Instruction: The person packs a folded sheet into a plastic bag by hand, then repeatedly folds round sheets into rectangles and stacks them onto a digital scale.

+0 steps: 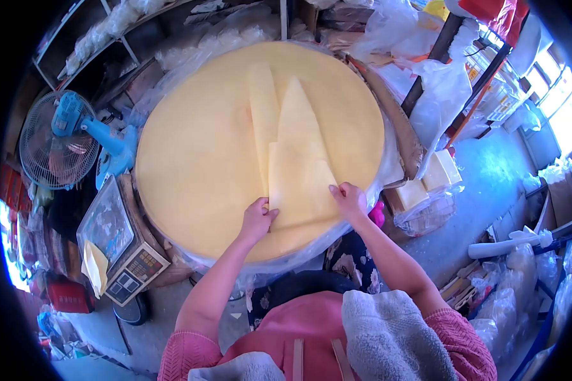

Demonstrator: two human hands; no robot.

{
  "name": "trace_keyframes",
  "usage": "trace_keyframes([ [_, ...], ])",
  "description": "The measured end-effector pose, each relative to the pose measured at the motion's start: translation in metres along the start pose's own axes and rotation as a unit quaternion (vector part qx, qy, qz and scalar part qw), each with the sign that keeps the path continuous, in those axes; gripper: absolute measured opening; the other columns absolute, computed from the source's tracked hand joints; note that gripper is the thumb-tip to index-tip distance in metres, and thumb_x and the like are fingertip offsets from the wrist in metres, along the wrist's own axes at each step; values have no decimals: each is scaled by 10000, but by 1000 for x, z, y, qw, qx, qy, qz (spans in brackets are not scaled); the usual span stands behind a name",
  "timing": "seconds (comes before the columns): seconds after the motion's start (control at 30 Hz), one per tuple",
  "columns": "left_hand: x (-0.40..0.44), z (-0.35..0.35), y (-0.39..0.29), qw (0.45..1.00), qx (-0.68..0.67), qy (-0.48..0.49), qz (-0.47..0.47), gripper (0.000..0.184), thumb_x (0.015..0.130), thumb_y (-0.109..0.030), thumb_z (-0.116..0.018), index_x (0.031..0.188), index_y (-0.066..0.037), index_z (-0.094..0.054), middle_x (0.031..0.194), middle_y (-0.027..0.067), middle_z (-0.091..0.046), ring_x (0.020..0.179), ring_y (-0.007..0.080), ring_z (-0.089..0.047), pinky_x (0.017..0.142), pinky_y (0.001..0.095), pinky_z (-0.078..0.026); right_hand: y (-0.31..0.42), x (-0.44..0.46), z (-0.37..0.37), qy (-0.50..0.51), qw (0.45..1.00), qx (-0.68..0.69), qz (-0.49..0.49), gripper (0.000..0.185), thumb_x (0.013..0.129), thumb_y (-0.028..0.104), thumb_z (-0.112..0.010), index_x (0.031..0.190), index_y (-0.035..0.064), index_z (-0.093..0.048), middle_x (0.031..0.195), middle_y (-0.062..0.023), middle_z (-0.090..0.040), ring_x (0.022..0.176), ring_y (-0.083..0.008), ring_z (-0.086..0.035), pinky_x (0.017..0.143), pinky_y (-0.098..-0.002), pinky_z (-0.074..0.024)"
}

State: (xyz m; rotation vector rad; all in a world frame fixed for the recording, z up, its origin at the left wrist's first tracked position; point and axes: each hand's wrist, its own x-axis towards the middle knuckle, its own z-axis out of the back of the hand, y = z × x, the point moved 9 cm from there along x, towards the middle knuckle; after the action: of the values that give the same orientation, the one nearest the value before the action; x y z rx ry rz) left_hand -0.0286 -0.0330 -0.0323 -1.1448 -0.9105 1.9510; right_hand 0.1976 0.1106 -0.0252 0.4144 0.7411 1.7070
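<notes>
A large round stack of thin pale yellow sheets [190, 146] fills the middle of the view. On it lies a folded yellow sheet [299, 184], its layers narrowing to a point away from me. My left hand [258, 219] pinches the near left corner of this folded sheet. At its right edge, my right hand [350, 199] is closed on the sheet between thumb and fingers. Beyond my left hand, a long narrow folded flap [262, 114] runs up the stack beside the pointed part.
A blue fan [114, 140] stands at the left. Nearer is a weighing scale [133, 273] with a clear tray [108, 219]. Wrapped yellow blocks [426, 184] sit right of the stack. Plastic-wrapped bundles [508, 298] lie at lower right, and shelves [127, 51] stand behind.
</notes>
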Motion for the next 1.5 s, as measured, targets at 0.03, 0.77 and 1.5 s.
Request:
trace_keyframes([
  [0.03,-3,1,2,1000,6,4,24,373,826,-116,-647,1156,4,-518,769,110,-630,672,165,-615,624,318,-511,1,0,-2,-5,1000,-14,12,364,835,380,-610,785,19,-616,723,-185,-629,702,-384,-607,664,-448,-475],
  [0.77,146,17,-46,843,437,-206,-237,606,936,-402,-423,1421,-63,-289,1510,79,-235,1405,215,-180,1108,557,-84,64,-1,-41,90,909,-221,343,560,901,337,-510,1343,13,-396,1439,-164,-335,1371,-286,-252,1087,-511,-208],
  [1.5,210,87,-67,929,-83,-184,-310,133,736,82,-612,831,-5,-645,994,84,-669,864,175,-607,700,311,-508,38,265,-68,157,857,470,-140,198,787,-119,-440,933,-22,-531,1093,-185,-600,958,-263,-616,791,-376,-538],
])
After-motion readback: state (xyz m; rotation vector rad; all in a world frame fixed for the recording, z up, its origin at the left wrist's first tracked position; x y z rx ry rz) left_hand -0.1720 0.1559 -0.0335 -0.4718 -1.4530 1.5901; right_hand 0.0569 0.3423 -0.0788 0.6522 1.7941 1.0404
